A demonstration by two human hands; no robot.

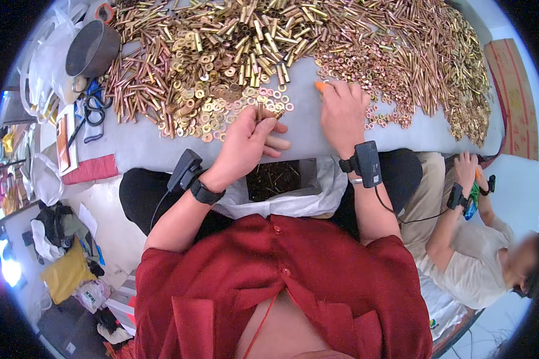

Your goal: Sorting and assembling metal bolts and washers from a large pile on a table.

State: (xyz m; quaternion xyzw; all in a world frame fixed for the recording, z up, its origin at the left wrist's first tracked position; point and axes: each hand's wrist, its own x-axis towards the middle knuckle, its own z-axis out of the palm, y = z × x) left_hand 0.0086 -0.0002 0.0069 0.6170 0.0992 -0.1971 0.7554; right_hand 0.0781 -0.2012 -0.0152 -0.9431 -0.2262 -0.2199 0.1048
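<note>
My left hand point(245, 136) is closed around a small bunch of brass-coloured metal pieces point(269, 112), probably bolts. Two of its fingers carry pale covers. Just beyond it lies a heap of flat washers point(212, 110), some of them loose beside my fingers. To the right, my right hand point(344, 113) rests with curled fingers at the edge of a pile of small hex nuts point(383, 84). An orange cover point(321, 87) sits on one of its fingertips. Whatever those fingers pinch is hidden beneath them.
Long brass-coloured bolts point(401, 36) and sleeves point(260, 45) heap across the grey table point(305, 78). A dark pot point(93, 49) and black scissors point(94, 107) lie at left. A white sack point(326, 185) stands open below the edge. A co-worker point(467, 263) sits at right.
</note>
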